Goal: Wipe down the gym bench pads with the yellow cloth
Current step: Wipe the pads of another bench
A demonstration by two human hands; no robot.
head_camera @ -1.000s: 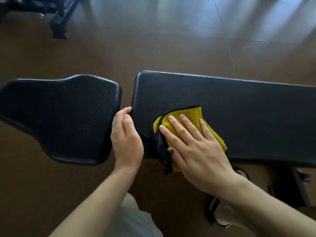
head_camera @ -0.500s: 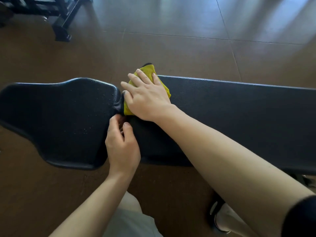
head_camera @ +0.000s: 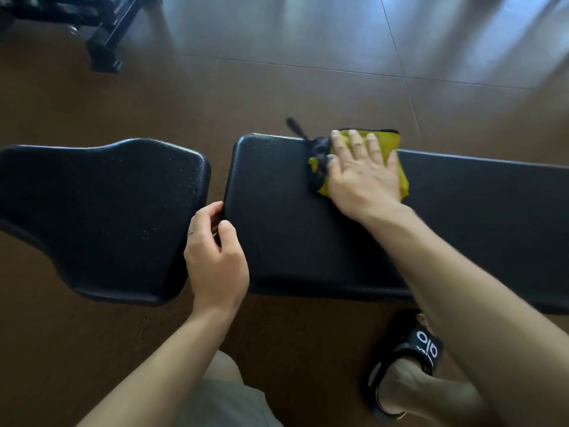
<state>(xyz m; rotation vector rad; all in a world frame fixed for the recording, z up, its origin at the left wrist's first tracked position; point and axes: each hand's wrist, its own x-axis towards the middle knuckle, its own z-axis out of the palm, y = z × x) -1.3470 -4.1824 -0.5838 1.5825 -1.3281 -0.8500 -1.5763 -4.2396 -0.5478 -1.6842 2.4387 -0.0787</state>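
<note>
the right hand [head_camera: 365, 177] is lying flat with its fingers straight and spread, pressing the yellow cloth [head_camera: 397, 161] down onto the long back pad [head_camera: 308, 235] of the gym bench. the cloth is sitting near the far edge of that pad, a little in from its left end, with part of it hanging over the far edge. a black trim and a thin black loop [head_camera: 297, 128] are bunching out at the cloth's left side, just beside the thumb.

the left hand [head_camera: 215, 260] is gripping the near left corner of the long back pad, its thumb lying on top of the pad and its fingers curling down into the gap between the two pads. a thin ring is showing on one finger.

the seat pad [head_camera: 101, 217] is lying to the left, apart from the long pad, with small droplets or specks showing on its surface.

a foot in a black slide sandal [head_camera: 412, 349] is standing on the brown floor [head_camera: 215, 97] under the right forearm. a dark equipment frame [head_camera: 104, 41] is standing on the floor at the far left.
</note>
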